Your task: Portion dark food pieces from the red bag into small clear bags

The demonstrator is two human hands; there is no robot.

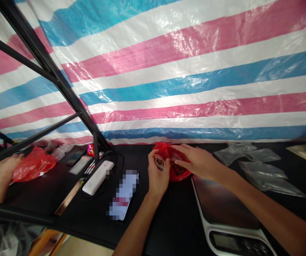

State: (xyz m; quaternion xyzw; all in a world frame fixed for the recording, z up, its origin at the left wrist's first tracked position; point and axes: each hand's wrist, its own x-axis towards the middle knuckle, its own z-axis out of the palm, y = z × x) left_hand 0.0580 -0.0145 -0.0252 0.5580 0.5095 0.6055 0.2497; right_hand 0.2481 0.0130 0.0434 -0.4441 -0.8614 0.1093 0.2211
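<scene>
My left hand (158, 179) is closed around a small clear plastic bag (159, 162), its mouth facing up and a little brown stuff inside. Just right of it sits a red plastic bag (176, 175), spread open and holding dark brown pieces too small to name. Over this red bag reaches my right hand (197, 160), thumb and fingers apart; the fingertips are at the bag's opening, beside a translucent fold of plastic. A digital scale (224, 202) lies under my right forearm, its display towards me.
Flat clear bags (264, 170) lie at the right. Left of my hands are a phone (123, 195), a white power strip (98, 177) with a black cable, and a black metal frame (59, 81). Beyond it, another person's hands (9, 167) touch a red bag (35, 165). Striped sheeting (195, 78) hangs behind.
</scene>
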